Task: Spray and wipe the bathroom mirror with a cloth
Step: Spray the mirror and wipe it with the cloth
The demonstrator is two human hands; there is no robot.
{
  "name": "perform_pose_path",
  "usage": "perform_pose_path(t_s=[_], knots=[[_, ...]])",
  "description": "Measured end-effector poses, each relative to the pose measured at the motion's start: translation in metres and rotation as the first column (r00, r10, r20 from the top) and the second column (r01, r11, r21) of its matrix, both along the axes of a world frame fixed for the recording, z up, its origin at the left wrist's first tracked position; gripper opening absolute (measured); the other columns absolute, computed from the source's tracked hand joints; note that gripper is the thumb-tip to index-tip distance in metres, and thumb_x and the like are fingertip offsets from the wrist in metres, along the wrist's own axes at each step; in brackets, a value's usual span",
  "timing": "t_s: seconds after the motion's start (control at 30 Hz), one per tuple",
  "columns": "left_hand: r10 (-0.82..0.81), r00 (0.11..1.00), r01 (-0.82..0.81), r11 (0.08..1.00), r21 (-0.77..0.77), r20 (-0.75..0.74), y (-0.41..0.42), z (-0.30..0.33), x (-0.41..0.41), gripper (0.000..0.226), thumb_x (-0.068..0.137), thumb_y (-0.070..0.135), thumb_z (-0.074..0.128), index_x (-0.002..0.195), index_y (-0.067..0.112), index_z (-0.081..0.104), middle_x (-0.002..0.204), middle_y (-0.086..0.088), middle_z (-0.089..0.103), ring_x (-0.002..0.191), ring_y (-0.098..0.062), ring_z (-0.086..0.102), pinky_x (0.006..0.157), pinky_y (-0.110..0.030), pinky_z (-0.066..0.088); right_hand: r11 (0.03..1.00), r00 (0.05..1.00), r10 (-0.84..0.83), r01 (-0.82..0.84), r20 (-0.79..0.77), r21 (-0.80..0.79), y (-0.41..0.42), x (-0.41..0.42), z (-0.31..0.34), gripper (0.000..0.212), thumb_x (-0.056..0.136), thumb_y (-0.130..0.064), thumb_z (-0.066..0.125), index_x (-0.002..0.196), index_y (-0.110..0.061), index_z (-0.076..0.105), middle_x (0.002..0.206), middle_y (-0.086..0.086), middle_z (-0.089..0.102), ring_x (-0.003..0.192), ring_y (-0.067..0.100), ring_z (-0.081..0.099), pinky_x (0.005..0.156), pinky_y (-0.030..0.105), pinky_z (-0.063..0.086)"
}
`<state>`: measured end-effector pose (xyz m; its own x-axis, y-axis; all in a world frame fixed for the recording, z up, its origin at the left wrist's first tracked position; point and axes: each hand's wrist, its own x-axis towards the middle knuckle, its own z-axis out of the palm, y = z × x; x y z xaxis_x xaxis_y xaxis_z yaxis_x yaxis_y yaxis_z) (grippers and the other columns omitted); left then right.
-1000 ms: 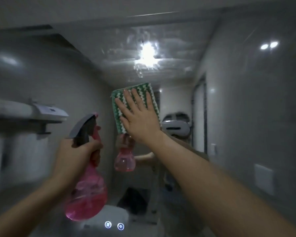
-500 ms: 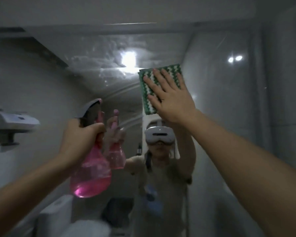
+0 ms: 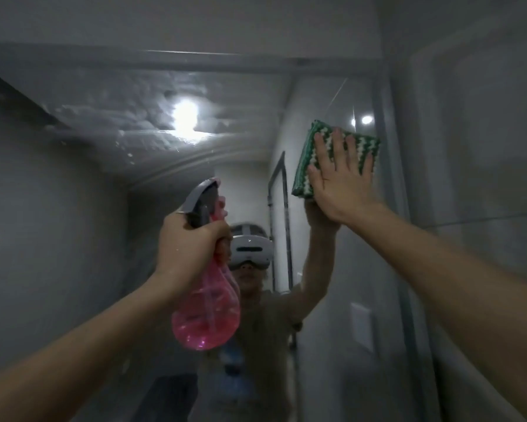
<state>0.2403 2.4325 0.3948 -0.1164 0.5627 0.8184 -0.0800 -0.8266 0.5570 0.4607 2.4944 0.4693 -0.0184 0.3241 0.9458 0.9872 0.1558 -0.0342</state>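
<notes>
The green-and-white cloth (image 3: 335,156) lies flat on the mirror (image 3: 73,208) near its upper right edge, pinned by the right hand (image 3: 341,178) with fingers spread to press evenly. The left hand (image 3: 189,248) is wrapped around the pink spray bottle (image 3: 207,312), raised ready by the glass.

Dim grey tiled wall (image 3: 475,147) (glossy), bright ceiling light (image 3: 185,115) reflected

Both forearms are bare from the lower edge of the view up to the left hand (image 3: 192,248) and right hand (image 3: 341,190), with no sleeve, watch or ring showing. The mirror (image 3: 73,208) reflects the person wearing a white headset (image 3: 250,246) over the eyes and a short-sleeved, dull brownish top (image 3: 256,345) with a blurred blue mark on its front.
</notes>
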Motion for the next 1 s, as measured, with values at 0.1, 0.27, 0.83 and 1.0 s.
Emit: perform_pose_path(t_s=[0.1, 0.27, 0.83, 1.0], knots=[[0.14, 0.988, -0.143, 0.988, 0.054, 0.069, -0.012, 0.008, -0.027, 0.045, 0.077, -0.017, 0.052, 0.041, 0.011, 0.055, 0.035, 0.002, 0.045, 0.03, -0.01, 0.041, 0.039, -0.02, 0.036, 1.0, 0.997, 0.017, -0.018, 0.078, 0.006, -0.005, -0.046, 0.017, 0.057, 0.102, -0.043, 0.014, 0.15, -0.028, -0.012, 0.159, 0.003, -0.017, 0.145, 0.023, -0.016, 0.113, 0.049, -0.015], [0.33, 0.938, -0.337, 0.94, 0.055, 0.103, -0.028, 0.008, -0.107, 0.038, 0.075, -0.008, 0.06, 0.042, 0.01, 0.052, 0.034, 0.002, 0.046, 0.031, -0.011, 0.042, 0.04, -0.022, 0.038, 0.996, 0.961, 0.069, -0.083, 0.267, 0.04, -0.007, -0.156, 0.042, 0.056, 0.102, -0.042, 0.013, 0.151, -0.027, -0.009, 0.159, 0.005, -0.016, 0.146, 0.025, -0.015, 0.113, 0.052, -0.013], [0.552, 0.827, -0.558, 0.829, 0.035, 0.102, -0.047, 0.003, -0.206, 0.022, 0.082, -0.01, 0.054, 0.086, 0.01, 0.06, 0.045, -0.006, 0.046, 0.034, -0.011, 0.042, 0.036, -0.021, 0.039, 0.988, 0.751, 0.105, -0.151, 0.652, 0.015, -0.015, -0.294, 0.037, 0.053, 0.102, -0.048, 0.012, 0.151, -0.036, -0.003, 0.16, -0.004, -0.011, 0.146, 0.014, -0.011, 0.114, 0.047, -0.012], [0.463, 0.883, -0.469, 0.88, 0.075, 0.083, -0.032, 0.027, -0.148, 0.008, 0.076, -0.008, 0.057, 0.074, 0.0, 0.058, 0.035, 0.001, 0.042, 0.032, -0.013, 0.039, 0.041, -0.022, 0.037, 0.991, 0.859, 0.094, -0.131, 0.503, 0.038, -0.009, -0.191, 0.057, 0.053, 0.101, -0.049, 0.014, 0.151, -0.037, -0.003, 0.16, -0.004, -0.011, 0.146, 0.014, -0.011, 0.114, 0.046, -0.012]])
